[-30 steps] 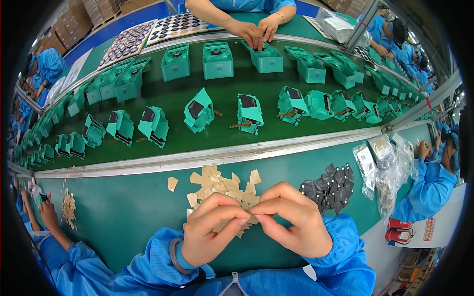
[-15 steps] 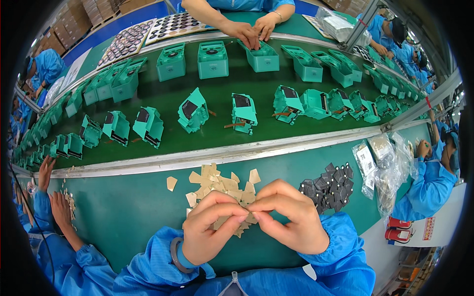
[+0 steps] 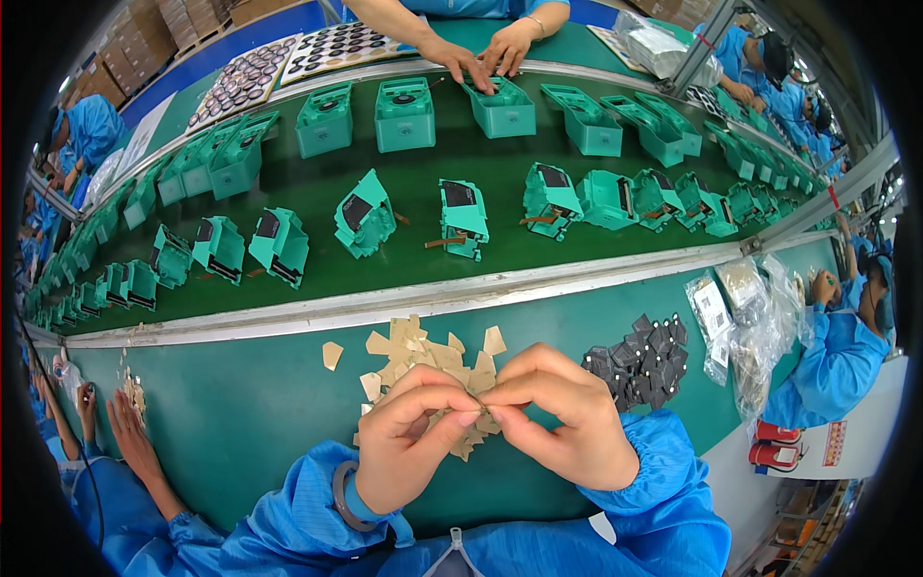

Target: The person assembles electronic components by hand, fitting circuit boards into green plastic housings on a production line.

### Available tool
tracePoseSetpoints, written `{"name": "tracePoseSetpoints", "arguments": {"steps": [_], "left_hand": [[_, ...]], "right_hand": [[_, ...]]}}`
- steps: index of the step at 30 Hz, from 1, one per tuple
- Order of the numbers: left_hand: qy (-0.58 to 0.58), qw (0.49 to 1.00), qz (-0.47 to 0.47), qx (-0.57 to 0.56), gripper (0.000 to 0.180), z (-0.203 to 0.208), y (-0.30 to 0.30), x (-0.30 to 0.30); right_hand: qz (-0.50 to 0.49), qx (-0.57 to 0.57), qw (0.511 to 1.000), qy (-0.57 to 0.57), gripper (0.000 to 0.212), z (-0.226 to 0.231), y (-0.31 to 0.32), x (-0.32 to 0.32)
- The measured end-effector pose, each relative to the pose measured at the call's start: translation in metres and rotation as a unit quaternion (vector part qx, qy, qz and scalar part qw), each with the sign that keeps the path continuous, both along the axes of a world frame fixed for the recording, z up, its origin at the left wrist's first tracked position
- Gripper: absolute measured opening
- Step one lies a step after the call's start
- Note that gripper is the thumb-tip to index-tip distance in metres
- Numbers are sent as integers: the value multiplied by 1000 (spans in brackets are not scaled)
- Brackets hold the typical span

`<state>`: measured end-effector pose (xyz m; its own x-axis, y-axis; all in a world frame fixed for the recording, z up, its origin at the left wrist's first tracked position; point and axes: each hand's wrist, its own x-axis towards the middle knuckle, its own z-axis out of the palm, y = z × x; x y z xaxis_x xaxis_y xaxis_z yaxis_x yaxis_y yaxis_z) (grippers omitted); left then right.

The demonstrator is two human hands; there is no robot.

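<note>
My left hand [image 3: 409, 438] and my right hand [image 3: 567, 418] meet in front of me, each pinching with thumb and fingertips. Between them is a small thin piece [image 3: 479, 404], seen nearly edge-on; its face is hidden, so I cannot tell its exact kind. Just behind and beneath my hands lies a heap of flat beige angular pieces [image 3: 409, 346], partly covered by my fingers. One loose beige piece [image 3: 332, 355] rests to the left of the heap. A pile of flat black pieces [image 3: 639, 358] with small white dots sits beyond my right hand.
Past a metal rail [image 3: 385, 313], a green belt [image 3: 327, 274] carries rows of green plastic housings [image 3: 463, 216]. Clear plastic bags [image 3: 764, 327] lie on the right of the table. Co-workers' hands show at the left [image 3: 135, 438] and across the belt [image 3: 481, 58].
The housings on the belt have shifted slightly left. My hands stay nearly in place, still pinching the thin piece. At the left, a co-worker's raised hand has come down off the rail.
</note>
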<state>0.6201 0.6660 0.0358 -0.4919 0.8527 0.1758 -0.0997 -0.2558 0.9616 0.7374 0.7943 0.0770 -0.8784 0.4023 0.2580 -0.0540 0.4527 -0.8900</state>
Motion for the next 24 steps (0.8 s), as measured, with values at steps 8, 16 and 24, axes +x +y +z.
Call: {"name": "tracePoseSetpoints", "arguments": {"steps": [8, 16, 24], "left_hand": [[1, 1000, 7, 1, 15, 0, 5, 4], [1, 1000, 12, -19, 15, -2, 8, 9], [28, 999, 13, -24, 14, 1, 13, 11]], "right_hand": [[-6, 13, 1000, -5, 19, 0, 5, 4], [-11, 18, 999, -26, 19, 1, 9, 8], [-2, 17, 1000, -24, 18, 0, 14, 11]]}}
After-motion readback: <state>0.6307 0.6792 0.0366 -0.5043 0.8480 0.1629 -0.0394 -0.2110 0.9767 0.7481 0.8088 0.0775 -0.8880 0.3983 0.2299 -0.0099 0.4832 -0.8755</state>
